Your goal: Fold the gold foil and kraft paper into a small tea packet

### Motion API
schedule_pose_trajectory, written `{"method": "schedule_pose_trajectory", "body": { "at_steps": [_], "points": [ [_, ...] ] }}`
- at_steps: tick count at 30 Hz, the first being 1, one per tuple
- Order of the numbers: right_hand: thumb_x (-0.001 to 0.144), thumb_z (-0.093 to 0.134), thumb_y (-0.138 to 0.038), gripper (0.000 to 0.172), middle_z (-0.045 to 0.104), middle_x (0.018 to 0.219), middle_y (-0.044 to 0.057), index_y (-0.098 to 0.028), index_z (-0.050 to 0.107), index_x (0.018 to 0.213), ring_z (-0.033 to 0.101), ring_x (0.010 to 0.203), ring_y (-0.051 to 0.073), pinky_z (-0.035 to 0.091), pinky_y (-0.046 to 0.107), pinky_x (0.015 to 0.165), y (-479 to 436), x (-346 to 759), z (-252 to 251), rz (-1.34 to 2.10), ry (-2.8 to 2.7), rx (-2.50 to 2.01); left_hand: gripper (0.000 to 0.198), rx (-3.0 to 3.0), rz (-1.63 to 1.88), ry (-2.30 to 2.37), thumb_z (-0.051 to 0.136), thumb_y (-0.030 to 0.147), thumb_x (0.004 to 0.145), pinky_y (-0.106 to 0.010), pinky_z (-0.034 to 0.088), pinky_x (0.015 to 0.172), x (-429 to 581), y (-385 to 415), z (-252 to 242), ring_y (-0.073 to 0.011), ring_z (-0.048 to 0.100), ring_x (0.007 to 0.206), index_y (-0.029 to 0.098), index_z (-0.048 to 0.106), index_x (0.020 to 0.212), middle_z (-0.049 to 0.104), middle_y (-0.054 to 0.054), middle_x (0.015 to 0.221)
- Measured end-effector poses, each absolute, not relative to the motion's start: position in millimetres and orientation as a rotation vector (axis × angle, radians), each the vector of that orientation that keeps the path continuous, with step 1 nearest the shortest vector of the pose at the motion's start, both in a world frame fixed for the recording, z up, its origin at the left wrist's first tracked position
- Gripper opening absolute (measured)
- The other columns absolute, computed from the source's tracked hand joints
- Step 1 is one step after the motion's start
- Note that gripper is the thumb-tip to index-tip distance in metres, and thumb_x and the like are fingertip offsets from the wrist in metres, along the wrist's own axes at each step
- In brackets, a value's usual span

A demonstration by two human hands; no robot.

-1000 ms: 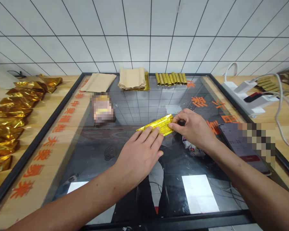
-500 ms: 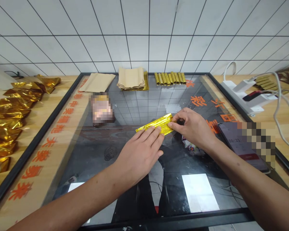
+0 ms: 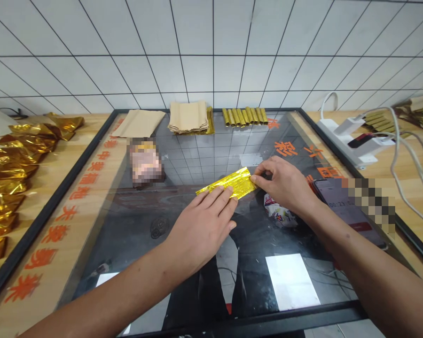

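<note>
A strip of shiny gold foil paper [image 3: 240, 180] lies slantwise on the glass tabletop. My left hand [image 3: 202, 230] rests on its near edge, fingers stretched out flat and pressing it down. At the strip's right end, my right hand [image 3: 285, 182] pinches the corner between thumb and forefinger, the other fingers curled. Beyond the hands, a row of rolled gold tubes [image 3: 246, 117] lies at the back of the glass. Left of them stands a stack of brown paper sheets [image 3: 188, 117], gold foil showing at its right side.
Folded gold foil pieces [image 3: 12, 162] line the left wooden surface. A blurred packet [image 3: 146, 162] and a flat brown sheet [image 3: 140, 123] lie back left. On the right are a phone [image 3: 352, 216], a white power strip [image 3: 333, 134] with cables, and a colourful crumpled wrapper [image 3: 280, 211].
The gold foil strip looks a little flatter and broader at its right end, with less of it covered by my right fingers. My left hand stays in place. The camera view has shifted slightly.
</note>
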State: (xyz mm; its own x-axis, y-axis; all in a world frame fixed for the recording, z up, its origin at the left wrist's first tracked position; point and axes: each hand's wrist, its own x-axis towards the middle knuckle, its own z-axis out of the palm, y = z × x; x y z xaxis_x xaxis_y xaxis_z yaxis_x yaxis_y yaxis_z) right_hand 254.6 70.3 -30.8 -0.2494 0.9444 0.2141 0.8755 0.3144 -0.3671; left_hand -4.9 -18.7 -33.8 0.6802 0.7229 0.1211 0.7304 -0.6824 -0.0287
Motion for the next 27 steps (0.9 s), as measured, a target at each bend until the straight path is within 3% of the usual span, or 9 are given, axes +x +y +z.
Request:
{"method": "schedule_pose_trajectory", "body": {
  "at_steps": [6, 10, 13, 27],
  "points": [
    [0.108, 0.057, -0.041, 0.025, 0.073, 0.098, 0.007, -0.024, 0.074, 0.099, 0.069, 0.096, 0.027, 0.053, 0.040, 0.085, 65.0, 251.7, -26.2, 0.268, -2.143, -1.586, 0.048, -2.814, -0.177, -1.234, 0.043, 0.038, 0.117, -0.050, 0.042, 0.126, -3.9, -18.1, -33.9, -0.0318, 0.053, 0.154, 0.014, 0.061, 0.153, 0.057, -0.013, 0.166],
    [0.104, 0.063, -0.056, 0.046, 0.073, 0.134, 0.015, -0.023, 0.066, 0.137, 0.067, 0.124, 0.037, 0.053, 0.052, 0.103, 46.2, 238.6, -29.9, 0.132, -2.182, -1.520, 0.049, -2.817, -0.183, -1.242, 0.043, 0.038, 0.117, -0.052, 0.042, 0.127, -3.1, -18.2, -34.1, -0.0328, 0.052, 0.155, 0.013, 0.060, 0.155, 0.056, -0.014, 0.166],
    [0.100, 0.070, -0.056, 0.061, 0.064, 0.152, 0.018, -0.022, 0.058, 0.149, 0.062, 0.135, 0.043, 0.052, 0.061, 0.108, 35.8, 231.7, -36.0, 0.027, -2.235, -1.551, 0.050, -2.817, -0.190, -1.246, 0.043, 0.038, 0.117, -0.052, 0.043, 0.126, -3.0, -18.4, -35.0, -0.0330, 0.052, 0.155, 0.013, 0.059, 0.156, 0.056, -0.013, 0.167],
    [0.104, 0.061, -0.033, 0.041, 0.065, 0.150, 0.019, -0.020, 0.063, 0.143, 0.062, 0.138, 0.039, 0.053, 0.061, 0.113, 48.7, 249.9, -40.5, 0.122, -2.215, -1.551, 0.048, -2.846, -0.180, -1.286, 0.046, 0.039, 0.116, -0.053, 0.043, 0.127, -4.0, -18.6, -35.3, -0.0329, 0.050, 0.157, 0.015, 0.060, 0.155, 0.052, -0.014, 0.170]
  ]
}}
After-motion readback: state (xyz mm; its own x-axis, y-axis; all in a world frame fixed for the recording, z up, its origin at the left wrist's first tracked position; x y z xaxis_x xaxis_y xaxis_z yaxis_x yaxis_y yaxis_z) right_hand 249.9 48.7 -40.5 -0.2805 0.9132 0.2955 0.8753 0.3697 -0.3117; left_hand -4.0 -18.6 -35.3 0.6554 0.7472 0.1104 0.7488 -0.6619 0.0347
